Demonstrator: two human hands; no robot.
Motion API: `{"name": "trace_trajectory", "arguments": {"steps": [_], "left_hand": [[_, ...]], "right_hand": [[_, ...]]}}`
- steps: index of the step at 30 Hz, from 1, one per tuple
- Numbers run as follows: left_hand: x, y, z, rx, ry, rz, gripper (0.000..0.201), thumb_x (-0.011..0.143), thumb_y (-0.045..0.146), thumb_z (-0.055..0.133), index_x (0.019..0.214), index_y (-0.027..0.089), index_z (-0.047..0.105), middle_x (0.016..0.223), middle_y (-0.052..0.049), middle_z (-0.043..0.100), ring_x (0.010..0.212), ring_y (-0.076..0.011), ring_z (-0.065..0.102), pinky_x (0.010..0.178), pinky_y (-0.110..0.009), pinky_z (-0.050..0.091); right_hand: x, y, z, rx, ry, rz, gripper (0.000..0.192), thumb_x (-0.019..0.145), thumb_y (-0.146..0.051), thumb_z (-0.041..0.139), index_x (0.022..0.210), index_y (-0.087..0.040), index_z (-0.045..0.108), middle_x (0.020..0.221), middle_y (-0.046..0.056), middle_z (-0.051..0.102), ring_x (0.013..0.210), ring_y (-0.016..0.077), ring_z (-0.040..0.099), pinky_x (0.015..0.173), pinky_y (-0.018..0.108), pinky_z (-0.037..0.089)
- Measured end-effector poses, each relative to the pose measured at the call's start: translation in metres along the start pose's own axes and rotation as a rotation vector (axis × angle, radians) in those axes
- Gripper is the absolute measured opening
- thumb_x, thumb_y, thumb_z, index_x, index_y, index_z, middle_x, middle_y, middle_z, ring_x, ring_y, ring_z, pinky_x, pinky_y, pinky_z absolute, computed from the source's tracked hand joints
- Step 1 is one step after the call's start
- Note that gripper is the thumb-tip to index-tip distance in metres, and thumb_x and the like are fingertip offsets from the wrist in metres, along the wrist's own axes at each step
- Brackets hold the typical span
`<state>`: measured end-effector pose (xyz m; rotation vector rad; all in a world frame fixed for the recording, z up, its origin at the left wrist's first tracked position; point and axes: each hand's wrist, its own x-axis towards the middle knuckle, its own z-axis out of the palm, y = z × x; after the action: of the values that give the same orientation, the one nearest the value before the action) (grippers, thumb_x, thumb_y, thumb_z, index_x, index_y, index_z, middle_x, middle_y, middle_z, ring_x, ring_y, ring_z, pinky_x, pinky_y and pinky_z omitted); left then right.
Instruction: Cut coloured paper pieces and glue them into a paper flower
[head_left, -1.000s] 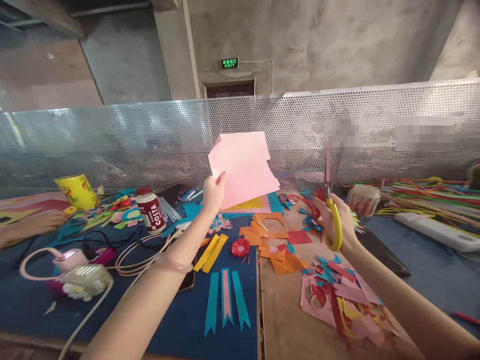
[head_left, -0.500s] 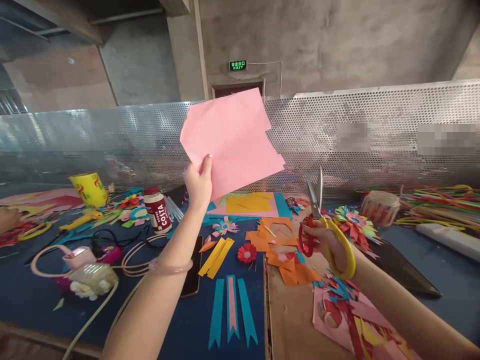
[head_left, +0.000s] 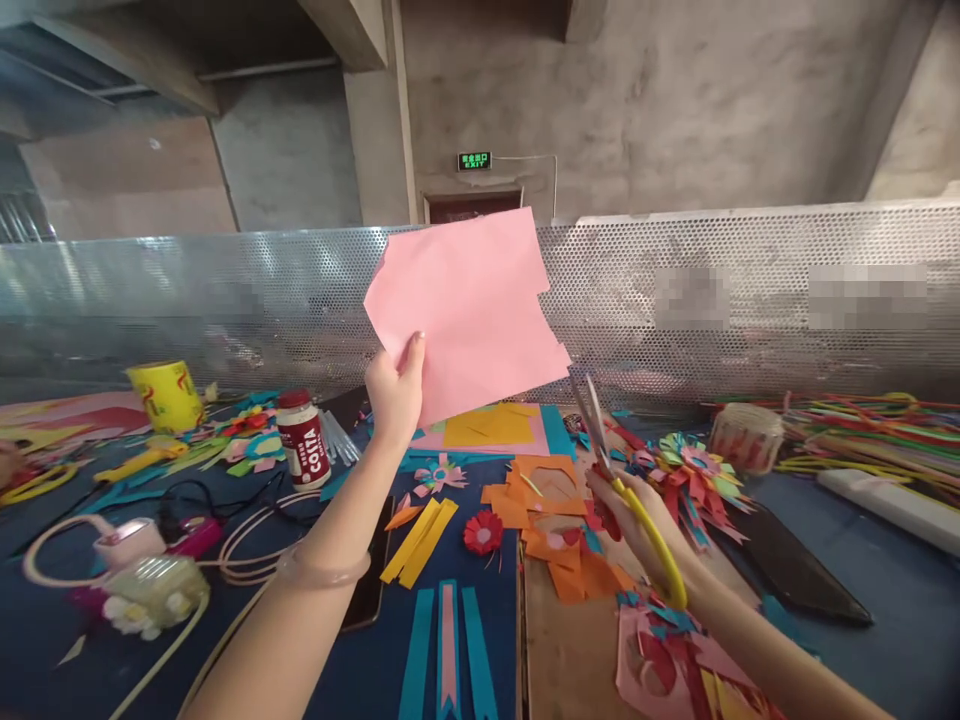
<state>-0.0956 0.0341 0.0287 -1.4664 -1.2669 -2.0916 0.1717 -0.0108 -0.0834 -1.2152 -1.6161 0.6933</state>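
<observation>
A pink sheet of paper [head_left: 465, 310] with notched right and left edges is held up by my left hand [head_left: 396, 395], thumb in front at its lower left corner. My right hand [head_left: 637, 515] grips scissors [head_left: 596, 425] with red and yellow handles. Their blades stand slightly apart, tips just below the sheet's lower right corner. Beneath the hands lie yellow strips [head_left: 420, 540], a red paper flower [head_left: 483, 533], blue strips [head_left: 417, 650] with a pink-centred one [head_left: 448, 640], and orange paper scraps [head_left: 551, 480].
A COSTA bottle [head_left: 304, 440], a yellow tape roll [head_left: 166, 395], a phone [head_left: 367, 580] and a cable-laden power adapter [head_left: 135, 540] are on the left. Multicoloured paper flowers [head_left: 697, 465], a glass jar [head_left: 746, 438] and a dark tablet-like object [head_left: 802, 565] lie right. A perforated metal panel [head_left: 637, 300] stands behind.
My right hand has brought the scissors left towards the sheet's lower right corner, and their blades have closed partway. The view has tilted up a little; my left hand keeps its hold.
</observation>
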Motion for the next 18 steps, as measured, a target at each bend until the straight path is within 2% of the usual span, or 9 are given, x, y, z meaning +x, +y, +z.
{"name": "trace_trajectory", "arguments": {"steps": [4,6,10,15,18], "left_hand": [[-0.004,0.001,0.001,0.032,-0.034,-0.006,0.033,0.078,0.043,0.053,0.079,0.012,0.064,0.078,-0.009,0.068,0.079,-0.0228,0.063,0.071,-0.030,0.047],[-0.008,0.002,0.003,0.018,-0.060,-0.006,0.031,0.079,0.042,0.052,0.079,0.013,0.063,0.080,-0.009,0.068,0.080,-0.0231,0.063,0.072,-0.031,0.046],[-0.022,0.008,0.011,-0.027,-0.146,-0.006,0.029,0.083,0.041,0.046,0.083,0.015,0.060,0.085,-0.009,0.066,0.088,-0.0228,0.061,0.077,-0.030,0.043],[-0.049,0.021,0.022,-0.094,-0.298,-0.056,0.033,0.089,0.039,0.032,0.069,0.020,0.050,0.063,-0.002,0.055,0.065,-0.0163,0.054,0.064,-0.027,0.040],[-0.061,0.027,0.026,-0.087,-0.329,-0.105,0.032,0.089,0.039,0.031,0.066,0.021,0.043,0.057,0.000,0.048,0.058,-0.0152,0.048,0.060,-0.028,0.037]], "right_hand": [[-0.002,0.002,0.005,-0.024,-0.037,0.020,0.027,0.076,-0.045,0.044,0.064,-0.020,0.041,0.057,-0.004,0.036,0.053,0.0119,0.033,0.048,0.023,0.030],[-0.004,0.004,0.009,-0.018,-0.048,-0.003,0.023,0.077,-0.039,0.044,0.064,-0.020,0.039,0.058,-0.004,0.035,0.053,0.0112,0.031,0.048,0.023,0.028],[-0.009,0.005,0.016,-0.007,-0.090,0.016,0.021,0.077,-0.035,0.044,0.064,-0.020,0.040,0.058,-0.004,0.039,0.052,0.0113,0.036,0.048,0.022,0.030],[-0.018,-0.008,0.024,-0.067,-0.152,0.077,0.023,0.076,-0.038,0.046,0.063,-0.020,0.040,0.056,-0.004,0.038,0.053,0.0122,0.039,0.049,0.022,0.030],[-0.023,-0.016,0.028,-0.084,-0.166,0.062,0.024,0.076,-0.040,0.046,0.065,-0.019,0.042,0.058,-0.004,0.039,0.056,0.0124,0.038,0.050,0.022,0.029]]}}
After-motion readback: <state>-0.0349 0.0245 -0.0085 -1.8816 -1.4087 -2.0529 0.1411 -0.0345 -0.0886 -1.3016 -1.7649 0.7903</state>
